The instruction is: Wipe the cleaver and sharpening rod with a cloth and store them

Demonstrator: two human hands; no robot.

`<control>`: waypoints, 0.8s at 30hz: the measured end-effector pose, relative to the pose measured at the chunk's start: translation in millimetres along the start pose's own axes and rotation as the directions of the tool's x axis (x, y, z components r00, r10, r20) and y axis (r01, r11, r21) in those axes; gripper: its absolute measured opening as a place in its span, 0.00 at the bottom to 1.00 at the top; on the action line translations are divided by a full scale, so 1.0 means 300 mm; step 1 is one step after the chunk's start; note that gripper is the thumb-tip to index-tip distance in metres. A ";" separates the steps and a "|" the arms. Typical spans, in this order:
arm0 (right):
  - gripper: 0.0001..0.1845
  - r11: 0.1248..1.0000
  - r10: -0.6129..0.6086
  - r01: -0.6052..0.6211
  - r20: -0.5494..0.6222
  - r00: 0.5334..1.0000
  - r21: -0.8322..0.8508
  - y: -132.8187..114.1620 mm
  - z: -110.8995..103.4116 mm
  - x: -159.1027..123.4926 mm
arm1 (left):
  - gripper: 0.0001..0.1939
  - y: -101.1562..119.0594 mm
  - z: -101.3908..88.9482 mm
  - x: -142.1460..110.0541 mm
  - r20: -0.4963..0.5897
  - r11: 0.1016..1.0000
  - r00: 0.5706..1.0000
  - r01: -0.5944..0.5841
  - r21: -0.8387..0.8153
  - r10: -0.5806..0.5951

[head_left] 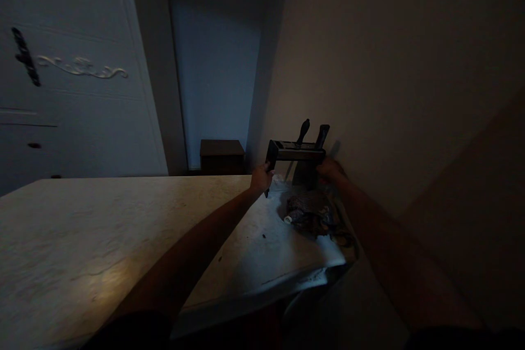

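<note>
A dark knife rack [298, 153] is held up between my hands near the wall end of the tabletop. My left hand [261, 178] is closed round its left upright. At the other end, my right hand [330, 168] grips the right side, its fingers partly hidden. Two black handles stick up from slots in the top bar, and a broad cleaver blade [304, 174] hangs below it. Just in front of the rack lies a crumpled dark patterned cloth or bag [307, 209] with a small pale round end showing; its exact kind is too dim to make out.
The pale marble-look tabletop [172, 229] has a curved front edge and a few small dark specks. A low brown cabinet [222, 153] stands behind it. On the left is a white door [74, 93] with a dark handle; a plain wall [389, 76] rises close on the right.
</note>
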State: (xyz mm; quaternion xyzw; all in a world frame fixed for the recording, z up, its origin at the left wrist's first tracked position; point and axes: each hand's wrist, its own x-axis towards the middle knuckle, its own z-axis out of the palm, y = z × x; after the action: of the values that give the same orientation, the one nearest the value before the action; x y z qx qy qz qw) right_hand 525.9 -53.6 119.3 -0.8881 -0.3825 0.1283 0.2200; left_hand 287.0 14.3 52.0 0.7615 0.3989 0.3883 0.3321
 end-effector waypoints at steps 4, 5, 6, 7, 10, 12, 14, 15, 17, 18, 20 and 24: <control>0.14 0.999 0.028 -0.030 -0.044 0.999 -0.029 0.006 0.003 -0.002 | 0.21 0.006 0.022 0.008 0.023 1.000 1.000 0.009 -0.007 -0.009; 0.14 0.999 0.029 -0.031 -0.051 0.998 -0.039 0.009 0.005 -0.001 | 0.22 0.006 0.027 0.010 0.029 1.000 0.999 0.014 -0.004 -0.014; 0.15 0.998 0.028 -0.031 -0.057 0.998 -0.048 0.012 0.007 0.001 | 0.23 0.007 0.032 0.010 0.035 1.000 0.999 0.019 -0.001 -0.019; 0.15 0.998 0.023 -0.026 -0.062 0.998 -0.056 0.016 0.009 0.002 | 0.24 0.006 0.035 0.011 0.043 1.000 0.999 0.022 0.002 -0.022; 0.16 0.998 0.010 -0.016 -0.075 0.997 -0.069 0.024 0.015 0.008 | 0.25 0.003 0.036 0.010 0.069 1.000 0.997 0.024 0.009 -0.024; 0.16 0.998 0.009 -0.014 -0.071 0.997 -0.068 0.029 0.018 0.012 | 0.25 0.001 0.031 0.005 0.082 1.000 0.996 0.022 0.014 -0.023; 0.15 0.998 0.005 -0.009 -0.055 0.998 -0.063 0.033 0.022 0.016 | 0.25 0.001 0.027 -0.001 0.085 1.000 0.996 0.022 0.022 -0.024; 0.15 0.998 -0.001 -0.002 -0.047 0.999 -0.061 0.035 0.023 0.019 | 0.26 0.003 0.025 -0.005 0.084 0.999 0.996 0.022 0.027 -0.025; 0.15 0.997 -0.022 0.019 -0.041 0.999 -0.068 0.041 0.024 0.022 | 0.28 0.008 0.024 -0.012 0.079 0.999 0.997 0.024 0.035 -0.026; 0.15 0.997 -0.036 0.033 -0.046 0.998 -0.076 0.044 0.024 0.023 | 0.28 0.012 0.024 -0.015 0.077 0.999 0.997 0.024 0.039 -0.026; 0.15 0.993 -0.068 0.061 -0.067 0.995 -0.097 0.052 0.022 0.024 | 0.28 0.019 0.026 -0.017 0.073 0.999 0.997 0.023 0.045 -0.026; 0.15 0.985 -0.118 0.100 -0.123 0.985 -0.142 0.065 0.017 0.022 | 0.25 0.025 0.028 -0.018 0.070 0.999 0.997 0.015 0.049 -0.019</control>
State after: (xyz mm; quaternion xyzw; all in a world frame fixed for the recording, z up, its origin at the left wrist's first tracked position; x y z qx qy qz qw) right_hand 540.6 -59.0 105.0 -0.8852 -0.4231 0.0313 0.1908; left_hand 294.8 4.5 52.2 0.7790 0.4026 0.3487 0.3308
